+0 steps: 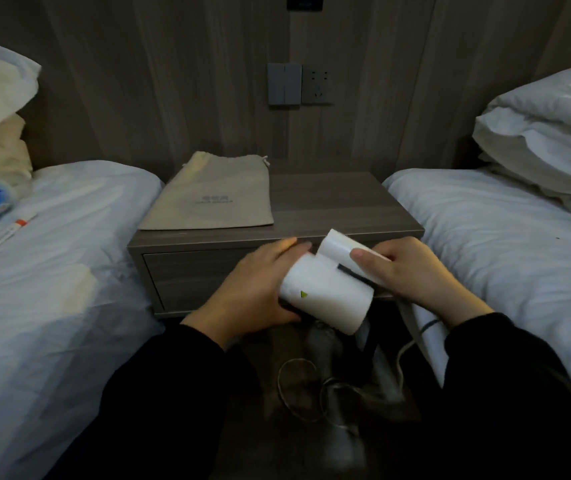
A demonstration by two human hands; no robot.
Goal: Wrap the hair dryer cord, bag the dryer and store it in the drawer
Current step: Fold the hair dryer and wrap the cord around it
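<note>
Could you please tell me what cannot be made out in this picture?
Head view:
Cord: plug end lost in the dark below.
Bag: print too small and blurred to read.
Drawer: right part hidden behind the hair dryer, left hand and right hand.

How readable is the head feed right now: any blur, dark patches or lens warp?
Head view: dim room; the white plastic hair dryer glares, surface detail washed out; the left hand and right hand gripping it are slightly motion-blurred; the thin pale cord lies in floor shadow, hard to trace; wide-angle slants lines on the grey panelled wall.
</note>
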